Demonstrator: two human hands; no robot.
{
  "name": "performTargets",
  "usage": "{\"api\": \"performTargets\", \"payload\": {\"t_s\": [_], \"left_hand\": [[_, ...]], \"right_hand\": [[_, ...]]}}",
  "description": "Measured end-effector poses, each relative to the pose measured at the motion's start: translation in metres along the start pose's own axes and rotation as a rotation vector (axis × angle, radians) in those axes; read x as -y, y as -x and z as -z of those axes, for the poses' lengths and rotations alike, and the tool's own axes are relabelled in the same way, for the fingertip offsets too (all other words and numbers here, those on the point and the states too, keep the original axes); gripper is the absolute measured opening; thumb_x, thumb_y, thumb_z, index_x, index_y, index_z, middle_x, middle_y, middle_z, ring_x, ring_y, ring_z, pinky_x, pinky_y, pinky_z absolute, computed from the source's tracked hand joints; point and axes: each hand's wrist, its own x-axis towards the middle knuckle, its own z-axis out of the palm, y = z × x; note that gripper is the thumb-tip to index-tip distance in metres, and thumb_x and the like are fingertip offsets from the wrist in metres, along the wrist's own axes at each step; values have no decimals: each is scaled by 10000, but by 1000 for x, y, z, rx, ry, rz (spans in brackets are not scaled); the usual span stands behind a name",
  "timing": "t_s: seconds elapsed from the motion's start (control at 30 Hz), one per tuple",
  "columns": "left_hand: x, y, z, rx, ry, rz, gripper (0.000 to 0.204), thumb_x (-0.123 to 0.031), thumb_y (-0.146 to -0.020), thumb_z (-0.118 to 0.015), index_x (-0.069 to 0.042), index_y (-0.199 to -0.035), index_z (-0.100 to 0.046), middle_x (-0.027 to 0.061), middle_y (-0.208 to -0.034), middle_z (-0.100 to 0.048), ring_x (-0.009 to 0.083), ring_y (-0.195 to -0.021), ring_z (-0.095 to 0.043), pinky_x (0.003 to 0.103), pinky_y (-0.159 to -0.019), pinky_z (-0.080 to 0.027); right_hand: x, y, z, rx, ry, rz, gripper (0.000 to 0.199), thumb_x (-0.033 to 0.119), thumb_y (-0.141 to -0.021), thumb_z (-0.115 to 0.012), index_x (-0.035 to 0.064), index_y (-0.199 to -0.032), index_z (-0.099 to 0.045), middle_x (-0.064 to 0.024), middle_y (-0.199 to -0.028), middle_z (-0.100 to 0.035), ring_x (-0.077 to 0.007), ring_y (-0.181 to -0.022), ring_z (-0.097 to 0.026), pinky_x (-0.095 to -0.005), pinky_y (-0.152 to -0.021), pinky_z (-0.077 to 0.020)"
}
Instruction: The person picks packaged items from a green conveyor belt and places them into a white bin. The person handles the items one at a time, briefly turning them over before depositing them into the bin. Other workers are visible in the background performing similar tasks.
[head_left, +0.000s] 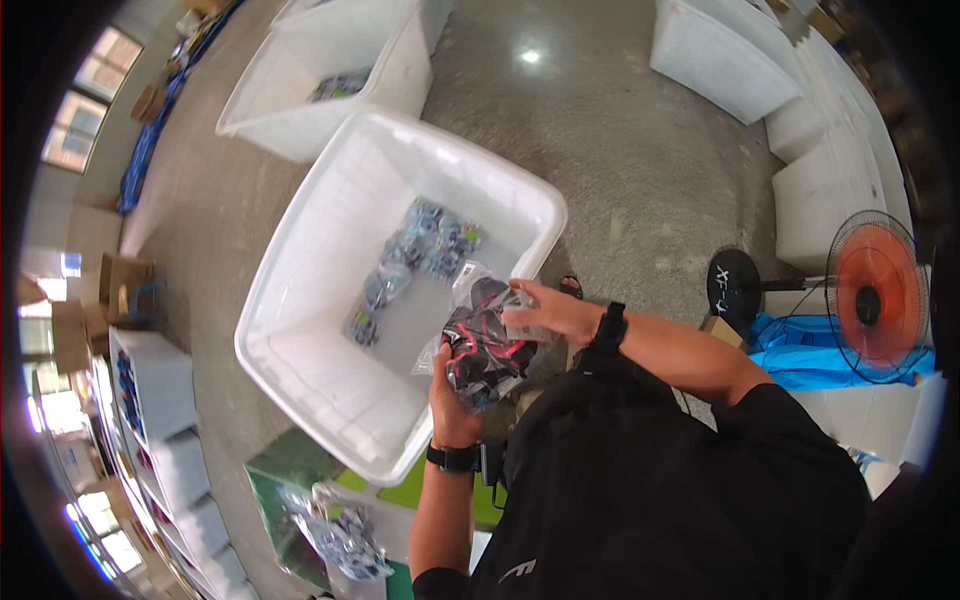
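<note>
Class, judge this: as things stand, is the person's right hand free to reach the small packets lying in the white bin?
Probably not at once: the right hand and left hand both grip a clear bag. The white bin is open-topped, so nothing covers the small packets.

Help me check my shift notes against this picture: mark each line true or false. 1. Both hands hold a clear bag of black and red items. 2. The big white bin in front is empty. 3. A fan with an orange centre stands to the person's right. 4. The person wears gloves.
1. True: the left hand and right hand grip the clear bag from below and above.
2. False: the white bin holds several small bluish packets.
3. True: the fan stands at the right.
4. False: both hands are bare, with a dark band at each wrist.
</note>
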Motion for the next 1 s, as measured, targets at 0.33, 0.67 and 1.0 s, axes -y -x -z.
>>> {"api": "performTargets", "payload": {"t_s": [0.33, 0.67, 1.0], "left_hand": [[92, -190, -183, 87, -287, 119, 478, -415, -1083, -488, -53, -1377, -594, 128, -1331, -682, 294, -1210, -671, 440, -1052, -534], [130, -331, -380, 438, -196, 351, 549, -442, -1132, -368, -48, -1488, -508, 114, -1422, -636, 271, -1279, -631, 431, -1108, -496], [122, -552, -543, 450, -398, 504, 547, -421, -1136, -356, -59, -1530, -468, 103, -1479, -601, 276, -1329, -597, 447, -1147, -461]], "right_hand": [[97, 34, 224, -311, 137, 233, 1262, 489, -744, -932, -44, -1625, -203, -258, -1537, -463, -314, -1405, -490, -412, -1179, -379], [254, 49, 399, -355, -228, 203, 1027, 320, -836, -874, -15, -1601, -276, -169, -1375, -599, -229, -1188, -646, -384, -936, -563], [399, -8, 568, -637, -191, 239, 912, 288, -876, -834, -12, -1574, -329, -108, -1277, -651, -195, -1118, -666, -380, -949, -553]]}}
